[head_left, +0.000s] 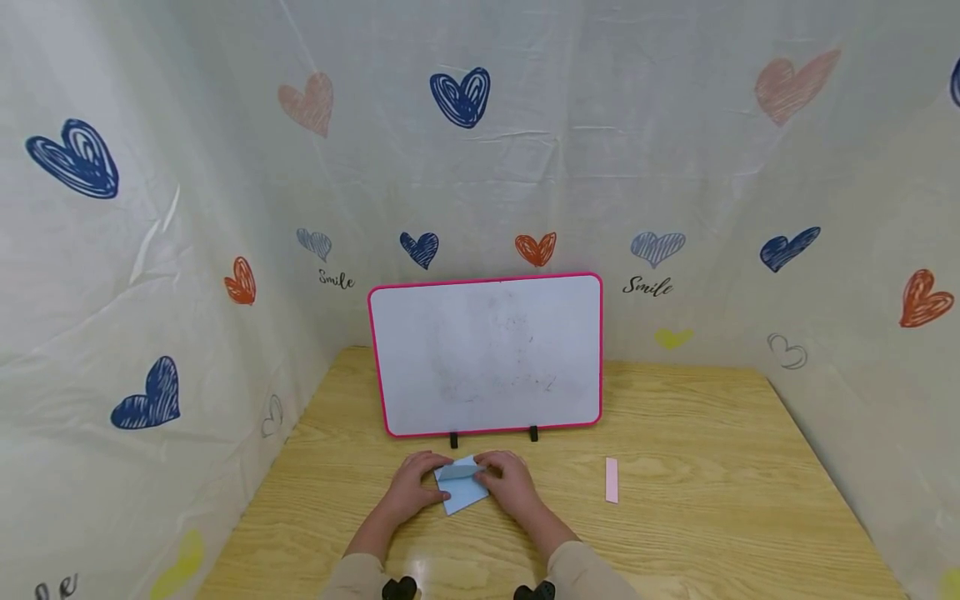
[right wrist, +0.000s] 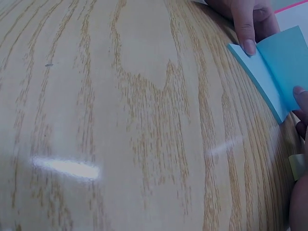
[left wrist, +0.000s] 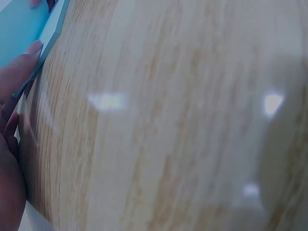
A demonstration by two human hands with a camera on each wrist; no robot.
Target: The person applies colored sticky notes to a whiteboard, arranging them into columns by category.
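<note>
A light blue sticky note pad point(head_left: 465, 493) lies at a slant on the table, just in front of the whiteboard. My left hand point(head_left: 415, 483) holds its left side; in the right wrist view that thumb point(right wrist: 249, 45) presses on the pad's face. With thumb and fingertips my right hand point(head_left: 512, 483) pinches the upper sheet point(head_left: 459, 472), which is folded up from the pad. The right wrist view shows this raised sheet point(right wrist: 286, 57) standing open along a crease. Some of the right hand's fingers are cut off there.
Behind the hands stands a whiteboard point(head_left: 491, 354) with a pink frame on black feet point(head_left: 533, 433). To the right, a narrow pink strip point(head_left: 612, 480) lies on the wooden table point(head_left: 712, 500). A small pale yellowish piece point(right wrist: 297, 166) shows by the right hand. Heart-printed curtain surrounds the table.
</note>
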